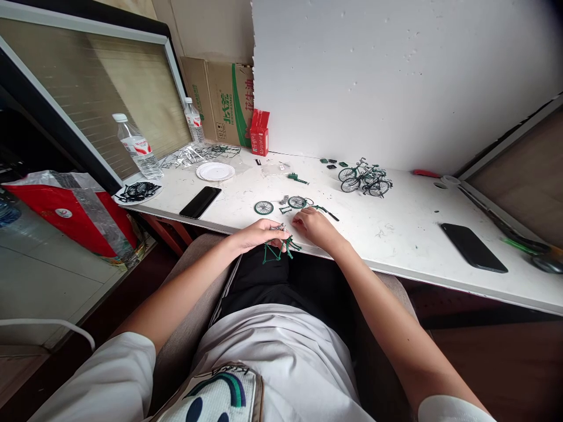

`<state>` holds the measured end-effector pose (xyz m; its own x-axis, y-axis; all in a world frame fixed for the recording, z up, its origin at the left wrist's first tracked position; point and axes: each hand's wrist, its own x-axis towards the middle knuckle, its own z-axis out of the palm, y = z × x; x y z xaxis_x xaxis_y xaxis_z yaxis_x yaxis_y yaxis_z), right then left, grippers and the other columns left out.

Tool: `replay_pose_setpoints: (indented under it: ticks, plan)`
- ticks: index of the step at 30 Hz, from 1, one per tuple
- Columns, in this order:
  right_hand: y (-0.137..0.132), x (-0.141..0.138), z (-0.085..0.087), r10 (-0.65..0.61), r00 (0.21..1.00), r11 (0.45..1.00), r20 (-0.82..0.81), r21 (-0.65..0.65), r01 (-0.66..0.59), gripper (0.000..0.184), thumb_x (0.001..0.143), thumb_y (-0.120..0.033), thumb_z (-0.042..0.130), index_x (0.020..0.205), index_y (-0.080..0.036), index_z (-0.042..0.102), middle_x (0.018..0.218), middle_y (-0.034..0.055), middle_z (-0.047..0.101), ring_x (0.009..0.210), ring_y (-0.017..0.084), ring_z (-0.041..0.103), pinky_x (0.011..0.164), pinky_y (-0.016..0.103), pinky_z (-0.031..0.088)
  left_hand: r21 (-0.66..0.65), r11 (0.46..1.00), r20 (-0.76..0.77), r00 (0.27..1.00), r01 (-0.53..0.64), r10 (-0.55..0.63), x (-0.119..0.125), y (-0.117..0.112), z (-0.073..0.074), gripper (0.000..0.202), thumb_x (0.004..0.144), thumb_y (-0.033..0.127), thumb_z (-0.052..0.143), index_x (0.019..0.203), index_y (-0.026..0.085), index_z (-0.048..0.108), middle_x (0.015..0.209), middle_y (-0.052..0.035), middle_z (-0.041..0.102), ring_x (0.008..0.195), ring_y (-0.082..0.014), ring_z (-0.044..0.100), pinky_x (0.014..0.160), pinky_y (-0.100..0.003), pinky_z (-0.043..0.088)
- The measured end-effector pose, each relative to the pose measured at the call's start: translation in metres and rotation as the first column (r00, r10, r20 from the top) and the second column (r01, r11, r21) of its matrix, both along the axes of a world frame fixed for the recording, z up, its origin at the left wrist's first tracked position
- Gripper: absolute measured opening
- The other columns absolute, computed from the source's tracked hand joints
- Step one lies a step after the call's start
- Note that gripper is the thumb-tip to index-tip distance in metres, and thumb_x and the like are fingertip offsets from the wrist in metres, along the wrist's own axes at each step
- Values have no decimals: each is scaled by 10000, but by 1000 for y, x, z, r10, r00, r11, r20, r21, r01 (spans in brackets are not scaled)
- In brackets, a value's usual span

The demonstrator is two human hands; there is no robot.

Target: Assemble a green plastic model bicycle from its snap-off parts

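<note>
My left hand (pixel 264 232) pinches a green toy bicycle frame (pixel 273 253) just past the table's front edge, above my lap. A small grey part shows by its fingertips. My right hand (pixel 315 225) rests at the table edge beside it, fingers curled down; whatever lies under the fingertips is hidden. Just beyond the hands lie a loose spoked wheel (pixel 264 207), a second green wheel (pixel 297 202) and a thin dark strip-like part (pixel 329 213). A small green piece (pixel 285 210) sits between the wheels.
Assembled toy bicycles (pixel 365 177) stand at the back right. Black phones (pixel 200 203) (pixel 474 247) lie on both sides. A white plate (pixel 215 172), water bottles (pixel 139 149), a red box (pixel 259 133) and a plate of black parts (pixel 138 192) occupy the left. A green piece (pixel 298 177) lies mid-table.
</note>
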<state>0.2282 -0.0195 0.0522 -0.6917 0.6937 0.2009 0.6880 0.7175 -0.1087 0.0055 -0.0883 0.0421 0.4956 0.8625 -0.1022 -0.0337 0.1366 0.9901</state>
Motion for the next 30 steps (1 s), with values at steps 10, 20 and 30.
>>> replay_pose_setpoints:
  ticks: [10,20,30]
  plan:
    - [3,-3,-15,-44,997,996,68,80,39,294,1113,-263,457,1132,-95,697,1137,185,732,1135,320,612,946,381,428,-26,1000,20,1000,5,-5,2,-1,0,388,831,443,876,979,103,762,929,-93,756,826,-196,755,834,-328,548]
    - [2,-3,-15,-46,997,996,56,75,42,291,1118,-276,447,1137,-109,685,1151,175,729,1134,316,603,944,387,425,-22,1000,14,1000,-9,10,5,-4,4,397,838,469,864,935,99,753,923,-95,758,819,-190,750,829,-320,553]
    - [2,-3,-14,-46,998,997,47,62,44,284,1115,-274,450,1128,-113,683,1153,173,731,1127,314,599,942,378,417,-32,999,20,1000,6,-6,4,-4,4,413,821,468,882,966,101,757,930,-87,750,817,-188,748,833,-333,567]
